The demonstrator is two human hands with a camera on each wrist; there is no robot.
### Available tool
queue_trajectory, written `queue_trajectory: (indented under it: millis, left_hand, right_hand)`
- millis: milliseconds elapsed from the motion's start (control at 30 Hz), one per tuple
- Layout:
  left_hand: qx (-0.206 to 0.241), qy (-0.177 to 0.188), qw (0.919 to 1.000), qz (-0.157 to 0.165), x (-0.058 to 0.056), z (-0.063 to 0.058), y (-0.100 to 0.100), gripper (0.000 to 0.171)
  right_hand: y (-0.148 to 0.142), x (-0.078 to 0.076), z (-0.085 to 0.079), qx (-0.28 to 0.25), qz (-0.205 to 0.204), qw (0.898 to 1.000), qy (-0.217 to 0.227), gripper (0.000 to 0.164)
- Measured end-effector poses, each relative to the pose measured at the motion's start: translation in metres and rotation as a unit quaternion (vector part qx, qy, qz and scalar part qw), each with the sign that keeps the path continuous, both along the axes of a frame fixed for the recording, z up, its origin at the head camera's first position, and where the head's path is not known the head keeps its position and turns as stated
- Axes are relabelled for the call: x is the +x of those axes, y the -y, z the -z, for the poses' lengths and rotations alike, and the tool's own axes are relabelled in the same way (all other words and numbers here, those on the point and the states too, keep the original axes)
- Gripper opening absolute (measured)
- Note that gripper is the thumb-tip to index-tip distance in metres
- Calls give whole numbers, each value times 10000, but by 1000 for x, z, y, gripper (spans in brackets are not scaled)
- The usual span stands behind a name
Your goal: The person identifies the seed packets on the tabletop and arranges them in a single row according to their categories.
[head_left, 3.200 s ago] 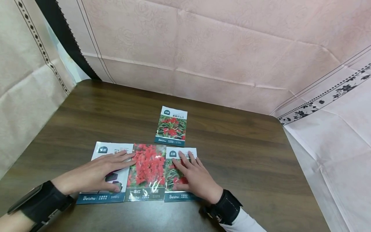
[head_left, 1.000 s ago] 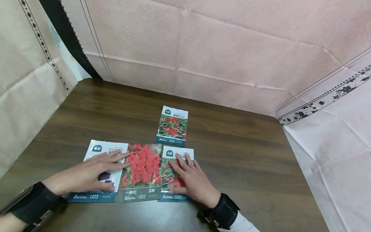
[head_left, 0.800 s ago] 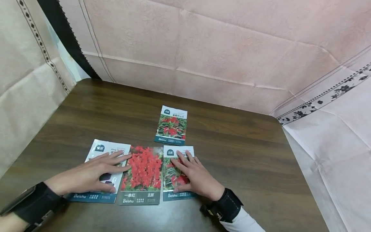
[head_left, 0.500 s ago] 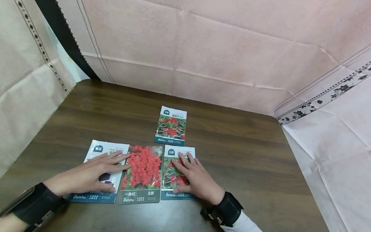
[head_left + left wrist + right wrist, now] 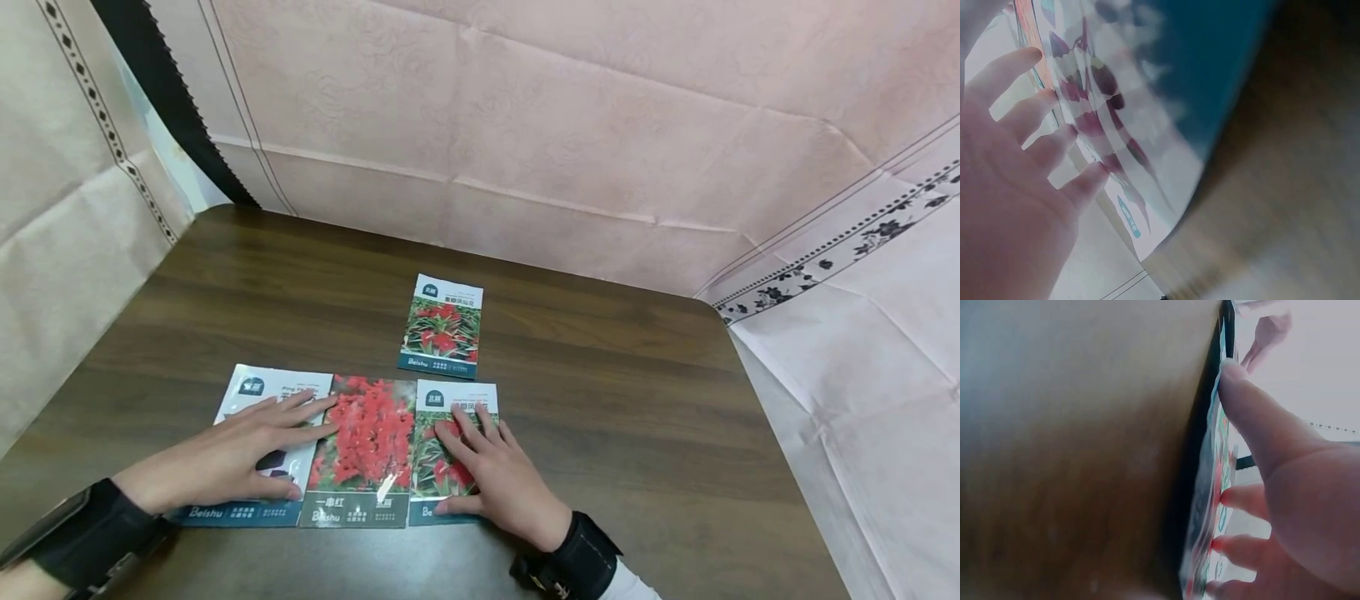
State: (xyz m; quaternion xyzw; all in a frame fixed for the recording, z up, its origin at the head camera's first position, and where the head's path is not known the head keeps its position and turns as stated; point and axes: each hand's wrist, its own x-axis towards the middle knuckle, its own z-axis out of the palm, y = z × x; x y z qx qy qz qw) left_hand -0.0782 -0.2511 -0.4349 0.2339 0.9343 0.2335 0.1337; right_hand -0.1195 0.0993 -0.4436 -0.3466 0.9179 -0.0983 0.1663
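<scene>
Three seed packets lie side by side at the near part of the table. My left hand [image 5: 247, 454] rests with spread fingers on the left packet [image 5: 258, 517], white and blue with dark purple shapes; its fingertips reach the edge of the middle packet. That middle packet [image 5: 371, 442] is covered in red flowers over a grey-green band. On the right packet [image 5: 431, 454], with red blooms among green leaves, my right hand [image 5: 506, 483] lies with fingers spread. In the right wrist view its thumb [image 5: 1257, 412] and fingertips touch this packet's face. The hands hide parts of both outer packets.
Another red-flower seed packet [image 5: 441, 327] lies alone farther back, just behind the row. The dark wooden table [image 5: 600, 400] ends at a pale cloth [image 5: 525, 125] hanging behind it. Black bands [image 5: 573, 558] are strapped round both wrists.
Over three seconds the left hand and left and middle packets shifted left. Lately the right hand slid the right packet slightly left and nearer, closing the gap to the middle one.
</scene>
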Motion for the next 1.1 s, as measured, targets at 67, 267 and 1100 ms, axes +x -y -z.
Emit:
queue_trajectory:
  millis: [67, 267, 1100]
  left_hand:
    - [-35, -3, 10000, -34, 1, 0, 1, 79]
    - [-16, -75, 10000, -45, 2, 1, 3, 80]
    - [218, 9, 9997, 63, 3, 2, 10, 78]
  right_hand:
    - [2, 2, 0, 110, 23, 9999, -30, 92]
    - [5, 5, -1, 224, 168, 9996, 15, 91]
    - [9, 3, -4, 71, -18, 10000, -44, 91]
